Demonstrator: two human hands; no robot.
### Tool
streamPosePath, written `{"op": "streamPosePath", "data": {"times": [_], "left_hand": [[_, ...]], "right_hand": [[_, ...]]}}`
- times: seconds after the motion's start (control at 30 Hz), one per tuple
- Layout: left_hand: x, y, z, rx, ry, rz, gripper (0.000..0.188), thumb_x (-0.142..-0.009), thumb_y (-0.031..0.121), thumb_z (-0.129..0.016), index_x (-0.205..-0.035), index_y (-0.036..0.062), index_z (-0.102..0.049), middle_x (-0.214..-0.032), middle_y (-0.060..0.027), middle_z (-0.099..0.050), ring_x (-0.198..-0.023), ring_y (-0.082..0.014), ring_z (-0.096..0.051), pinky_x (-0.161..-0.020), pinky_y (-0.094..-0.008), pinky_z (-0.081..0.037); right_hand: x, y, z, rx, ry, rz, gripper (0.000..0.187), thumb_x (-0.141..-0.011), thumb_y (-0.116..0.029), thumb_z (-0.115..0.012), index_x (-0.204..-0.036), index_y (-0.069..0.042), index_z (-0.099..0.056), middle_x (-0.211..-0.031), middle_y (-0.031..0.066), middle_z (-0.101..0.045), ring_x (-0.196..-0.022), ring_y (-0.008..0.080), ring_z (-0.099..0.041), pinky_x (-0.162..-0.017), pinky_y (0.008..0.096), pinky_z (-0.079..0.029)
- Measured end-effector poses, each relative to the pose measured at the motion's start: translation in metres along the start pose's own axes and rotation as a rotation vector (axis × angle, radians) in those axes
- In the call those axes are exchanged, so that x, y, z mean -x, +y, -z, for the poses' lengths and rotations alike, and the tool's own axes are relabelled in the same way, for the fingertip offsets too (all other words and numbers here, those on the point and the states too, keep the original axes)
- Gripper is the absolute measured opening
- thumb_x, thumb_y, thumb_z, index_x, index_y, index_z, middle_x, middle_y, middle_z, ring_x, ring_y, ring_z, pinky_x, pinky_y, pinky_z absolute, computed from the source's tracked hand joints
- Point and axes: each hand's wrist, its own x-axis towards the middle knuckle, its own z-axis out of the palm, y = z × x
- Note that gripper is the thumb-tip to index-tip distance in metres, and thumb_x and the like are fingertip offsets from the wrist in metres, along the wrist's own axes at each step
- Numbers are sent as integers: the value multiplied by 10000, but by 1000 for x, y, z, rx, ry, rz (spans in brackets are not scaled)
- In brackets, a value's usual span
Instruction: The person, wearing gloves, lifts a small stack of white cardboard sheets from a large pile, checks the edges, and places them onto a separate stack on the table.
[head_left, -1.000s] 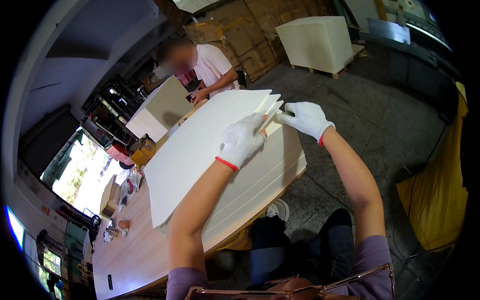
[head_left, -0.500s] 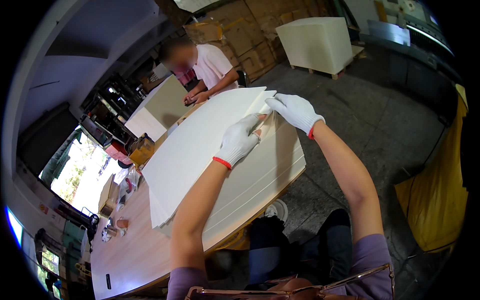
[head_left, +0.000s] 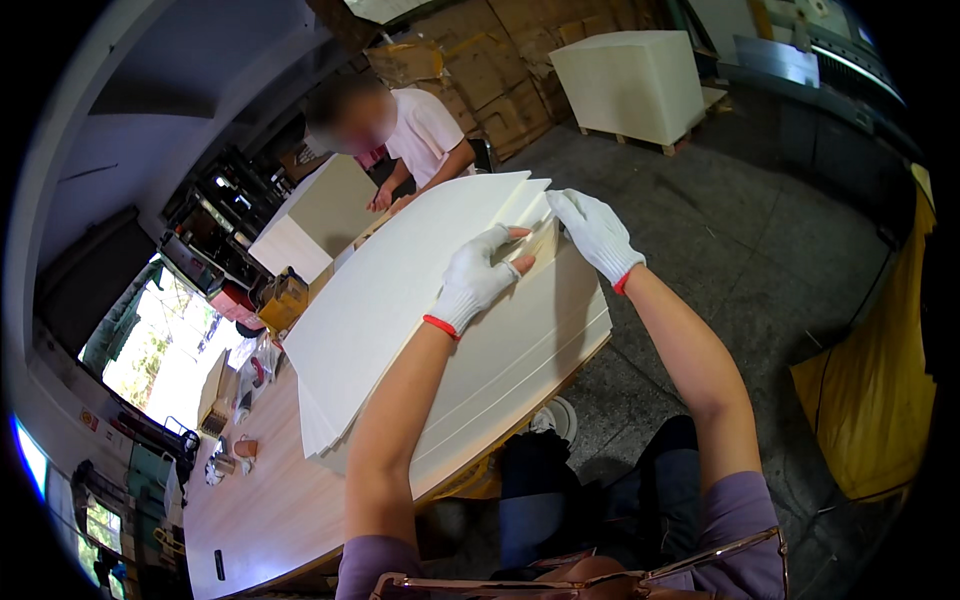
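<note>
A tall stack of large white sheets (head_left: 400, 270), like paper or thin board, lies on the table with its upper sheets fanned slightly askew. Both my hands wear white knit gloves with red cuffs. My left hand (head_left: 478, 275) rests on the stack near its right end, thumb and forefinger spread apart; their bare tips show through the glove. At the far right corner, my right hand (head_left: 597, 236) has its fingers closed at the edges of the upper sheets. Some of its fingertips are hidden along that edge.
A person (head_left: 425, 135) sits across the table beside another pale stack (head_left: 318, 212). A small black object (head_left: 219, 565) and a brown cup (head_left: 245, 447) are on the wooden table (head_left: 270, 510). Farther off, a big white stack (head_left: 630, 88) stands on a pallet; yellow sheeting (head_left: 860, 400) hangs at right.
My right hand has shifted slightly right and down along the sheet corner. My left hand stays nearly in place, its thumb slightly farther out. The other person's head and hands have moved a little.
</note>
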Motion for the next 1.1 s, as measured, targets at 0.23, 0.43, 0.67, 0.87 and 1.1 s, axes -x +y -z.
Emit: {"op": "streamPosePath", "data": {"times": [0.23,0.43,0.67,0.87,1.1], "left_hand": [[0,-8,-4,-45,135,-182,346,-996,189,-619,-1325,96,-673,-1094,-89,-722,-970,-138,-615,-878,-308,-508],[-1,-2,-6,-199,66,-75,316,-970,283,-671,-1265,178,-710,-1058,-174,-747,-963,-309,-713,-890,-357,-530],[1,4,-5,-103,103,-101,337,-974,262,-660,-1296,169,-698,-1035,-139,-750,-952,-269,-694,-872,-339,-524],[-2,4,-3,-196,40,-64,323,-982,256,-650,-1285,152,-695,-1008,-146,-739,-923,-240,-677,-869,-340,-519],[-2,2,-6,-276,60,-93,409,-881,384,-759,-1253,221,-708,-1062,-173,-744,-988,-345,-713,-888,-410,-538]], "right_hand": [[0,-2,0,16,-9,6,554,-1019,-558,-428,-1144,-88,-696,-1080,204,-716,-1025,420,-655,-869,477,-499],[-2,7,-3,15,10,13,552,-1016,-552,-428,-1153,-89,-697,-1079,211,-717,-1018,421,-660,-871,479,-502],[4,-7,4,11,-24,-41,576,-1019,-571,-430,-1131,-71,-692,-1048,221,-714,-1005,427,-657,-863,482,-500],[1,4,0,24,10,14,587,-1021,-584,-426,-1104,-63,-683,-1041,230,-709,-1009,436,-654,-850,492,-495],[0,6,-2,18,-2,-9,586,-1016,-582,-428,-1096,-59,-680,-1032,230,-708,-1003,437,-654,-846,494,-495]]}}
